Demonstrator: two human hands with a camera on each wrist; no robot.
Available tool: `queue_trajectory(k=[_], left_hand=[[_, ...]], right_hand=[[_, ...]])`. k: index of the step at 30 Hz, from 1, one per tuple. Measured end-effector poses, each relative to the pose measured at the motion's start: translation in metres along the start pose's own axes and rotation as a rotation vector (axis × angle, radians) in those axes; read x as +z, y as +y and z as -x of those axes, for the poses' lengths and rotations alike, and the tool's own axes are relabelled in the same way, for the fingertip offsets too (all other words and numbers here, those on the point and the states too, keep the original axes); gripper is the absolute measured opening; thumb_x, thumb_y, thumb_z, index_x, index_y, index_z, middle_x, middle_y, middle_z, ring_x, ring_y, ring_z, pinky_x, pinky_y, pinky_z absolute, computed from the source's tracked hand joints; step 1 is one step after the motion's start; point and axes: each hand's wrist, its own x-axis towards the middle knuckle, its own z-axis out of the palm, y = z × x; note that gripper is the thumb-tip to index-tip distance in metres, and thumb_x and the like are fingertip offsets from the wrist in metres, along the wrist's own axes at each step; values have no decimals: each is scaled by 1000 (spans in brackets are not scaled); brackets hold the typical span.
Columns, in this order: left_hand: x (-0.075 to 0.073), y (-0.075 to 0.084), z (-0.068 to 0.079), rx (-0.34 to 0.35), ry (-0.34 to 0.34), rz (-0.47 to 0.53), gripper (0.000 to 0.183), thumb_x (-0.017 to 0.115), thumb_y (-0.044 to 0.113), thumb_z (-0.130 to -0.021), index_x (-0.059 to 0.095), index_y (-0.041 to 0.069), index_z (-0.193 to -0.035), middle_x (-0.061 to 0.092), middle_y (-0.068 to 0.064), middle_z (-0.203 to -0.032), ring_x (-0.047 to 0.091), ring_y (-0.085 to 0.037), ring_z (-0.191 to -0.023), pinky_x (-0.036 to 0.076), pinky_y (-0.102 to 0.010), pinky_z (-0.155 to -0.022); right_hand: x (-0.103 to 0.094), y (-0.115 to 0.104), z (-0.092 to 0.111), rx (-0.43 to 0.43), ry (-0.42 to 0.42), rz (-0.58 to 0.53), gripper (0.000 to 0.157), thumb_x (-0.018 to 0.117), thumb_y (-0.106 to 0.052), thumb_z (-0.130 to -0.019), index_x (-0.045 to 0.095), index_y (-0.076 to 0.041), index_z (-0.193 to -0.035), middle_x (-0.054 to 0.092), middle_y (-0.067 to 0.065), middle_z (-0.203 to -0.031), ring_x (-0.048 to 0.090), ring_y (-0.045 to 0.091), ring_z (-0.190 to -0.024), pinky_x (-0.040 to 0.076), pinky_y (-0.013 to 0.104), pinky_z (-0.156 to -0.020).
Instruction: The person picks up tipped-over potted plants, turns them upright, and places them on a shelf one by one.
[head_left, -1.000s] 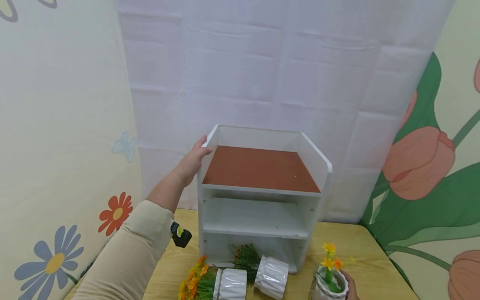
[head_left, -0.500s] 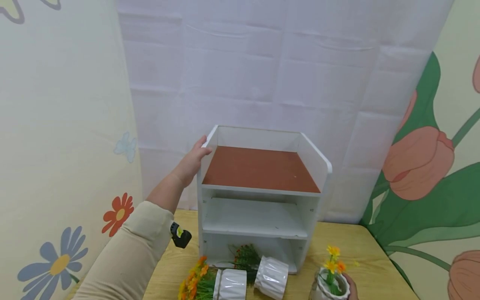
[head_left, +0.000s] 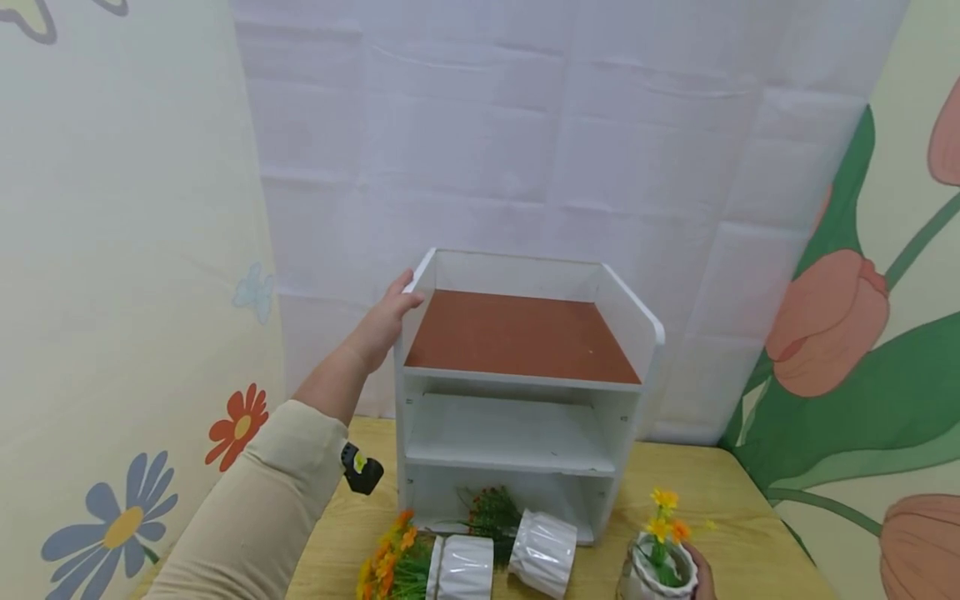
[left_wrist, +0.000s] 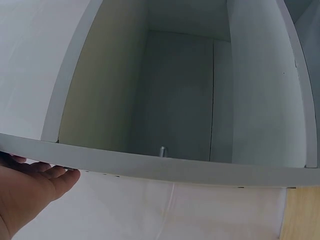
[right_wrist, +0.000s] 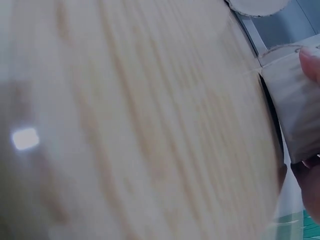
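Observation:
In the head view, my left hand [head_left: 380,329] holds the upper left side panel of a small white shelf unit [head_left: 510,468], its thumb over the panel's edge. The left wrist view shows the fingers [left_wrist: 64,184] against the panel's outer side. At the lower right, my right hand [head_left: 701,573] grips a white flower pot [head_left: 643,577] with yellow and orange artificial flowers [head_left: 662,525], upright. The right wrist view shows a thumb [right_wrist: 311,65] on the pot; whether its base touches the table is hidden.
A white pot [head_left: 463,568] with orange flowers [head_left: 388,560] lies on its side before the shelf. Another tipped white pot [head_left: 543,554] has red-flecked greenery [head_left: 491,515] reaching into the bottom compartment. The wooden table [head_left: 712,492] meets a white curtain [head_left: 487,150] behind.
Both hands and the shelf stay in place. The potted flowers in my right hand shift very slightly. The view turns a little.

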Motion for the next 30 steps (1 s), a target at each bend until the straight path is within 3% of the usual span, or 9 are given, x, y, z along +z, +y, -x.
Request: queue_trajectory(k=[2, 3, 6, 16, 25, 30], left_hand=[[0, 1, 0, -1, 1, 3, 66, 29, 32, -103, -5, 21, -159, -8, -8, -166, -8, -33, -152, 0, -64, -117], [0, 1, 0, -2, 1, 3, 66, 29, 32, -102, -5, 21, -159, -8, -8, -166, -8, -33, -152, 0, -64, -117], [1, 1, 0, -3, 3, 6, 67, 29, 31, -102, -5, 21, -159, -8, -8, -166, -8, -33, -152, 1, -64, -117], [2, 1, -2, -1, 8, 5, 67, 29, 31, -102, -3, 19, -159, -6, -8, -166, -7, -33, -152, 1, -64, -117], [3, 1, -1, -12, 8, 11, 66, 29, 32, -102, -4, 21, -159, -6, -9, -166, -5, -34, -152, 3, -65, -117], [2, 1, -1, -7, 12, 18, 67, 29, 31, -102, -4, 20, -159, -6, -10, -166, -3, -34, -152, 4, -64, -117]], right_hand=[[-1, -7, -1, 159, -21, 138, 124, 95, -27, -56, 19, -9, -152, 45, 8, -141, 53, -1, -110, 49, 26, -88], [-1, -10, -2, 219, -33, 198, 133, 96, -38, -50, 17, -8, -153, 40, 18, -145, 54, 10, -116, 49, 34, -92], [-2, -18, -4, 270, -50, 199, 136, 97, -38, -50, 15, 0, -151, 34, 28, -148, 43, 41, -130, 42, 54, -101], [2, -36, -3, 308, -18, 224, 148, 97, -47, -43, 9, -3, -154, 34, 30, -146, 42, 47, -129, 36, 62, -105], [0, -64, -9, 372, -81, 223, 145, 93, -51, -50, 4, -5, -154, 28, 31, -147, 41, 48, -129, 37, 60, -104], [-1, -84, -10, 349, -100, 243, 139, 92, -49, -56, 3, -6, -153, 25, 32, -149, 38, 50, -130, 34, 61, -107]])
